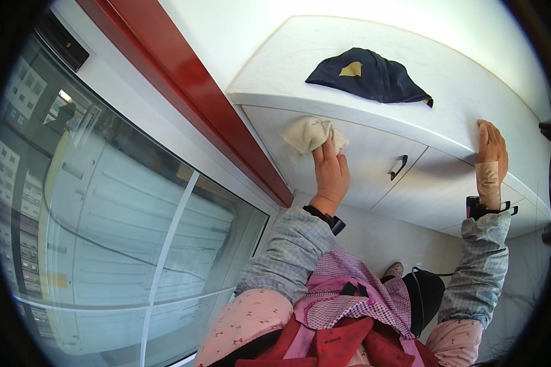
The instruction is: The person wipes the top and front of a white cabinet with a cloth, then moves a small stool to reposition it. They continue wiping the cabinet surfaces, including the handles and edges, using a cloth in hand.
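A cream cloth (308, 134) is bunched under the fingers of my left hand (330, 169), pressed against the front of a white cabinet door (367, 169) near its upper left corner. My right hand (491, 142) rests on the front edge of the white cabinet top (275, 69), with no object seen in it. Between the two hands, farther back on the top, lies a dark navy cloth item (372, 75) with a yellow patch. A black handle (399, 168) sits on the door, to the right of the cloth.
A red post or frame (197, 96) runs along the cabinet's left side. Beyond it is a glass window (128, 220) with white bars. More cabinet doors with black handles (505, 206) are at the right. A cable (418, 293) hangs beside my body, above the floor.
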Available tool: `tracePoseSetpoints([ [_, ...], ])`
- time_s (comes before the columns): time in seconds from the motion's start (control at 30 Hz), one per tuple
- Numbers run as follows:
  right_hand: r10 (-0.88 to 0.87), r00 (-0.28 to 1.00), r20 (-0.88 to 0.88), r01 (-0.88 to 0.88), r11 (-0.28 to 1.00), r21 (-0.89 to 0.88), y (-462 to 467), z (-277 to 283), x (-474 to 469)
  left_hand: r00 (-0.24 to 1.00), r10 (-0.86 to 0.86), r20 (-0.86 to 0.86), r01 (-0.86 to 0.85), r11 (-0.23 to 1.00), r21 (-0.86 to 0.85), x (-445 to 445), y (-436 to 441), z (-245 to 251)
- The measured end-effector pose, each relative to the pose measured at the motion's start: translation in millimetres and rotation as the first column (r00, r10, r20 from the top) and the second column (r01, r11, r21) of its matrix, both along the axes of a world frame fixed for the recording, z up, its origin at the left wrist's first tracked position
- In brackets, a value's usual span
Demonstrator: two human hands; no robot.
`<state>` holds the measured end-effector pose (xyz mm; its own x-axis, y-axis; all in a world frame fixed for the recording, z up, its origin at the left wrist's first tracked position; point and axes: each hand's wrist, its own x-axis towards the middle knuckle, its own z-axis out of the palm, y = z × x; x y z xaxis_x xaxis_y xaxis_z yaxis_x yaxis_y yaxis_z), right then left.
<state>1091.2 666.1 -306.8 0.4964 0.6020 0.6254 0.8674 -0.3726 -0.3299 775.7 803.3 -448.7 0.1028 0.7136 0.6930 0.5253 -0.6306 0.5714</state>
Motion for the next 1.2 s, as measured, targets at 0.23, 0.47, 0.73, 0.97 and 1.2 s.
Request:
tracePoseSetpoints([
  [0.23, 0.006, 0.999, -0.033, -0.007, 1.000, -0.023, -0.4, -2.1, 4.5, 0.955, 0.223, 0.195, -0.195, 0.969, -0.149, -45.6, 58.5, 12.1],
  [0.47, -0.031, 0.985, 0.172, 0.031, 1.000, 0.006, 1.6, -1.0, 1.3, 0.890, 0.166, 0.426, -0.105, 0.981, -0.164, -72.0, 91.8, 33.1],
  [0.73, -0.064, 0.997, 0.044, 0.062, 0.997, 0.045, -0.9, 5.4, -10.4, 0.974, -0.072, -0.213, 0.061, 0.996, -0.058, 52.3, -31.9, 1.0],
  [0.97, -0.072, 0.997, 0.038, 0.071, 0.997, 0.024, -0.6, 7.6, -11.1, 0.845, -0.409, -0.346, 0.500, 0.833, 0.238, 81.4, -49.9, 6.0],
  [1.2, -0.067, 0.997, 0.039, 0.066, 0.997, 0.029, -1.2, 5.5, -9.9, 0.924, -0.183, -0.336, 0.204, 0.979, 0.027, -14.7, 6.3, -51.7],
])
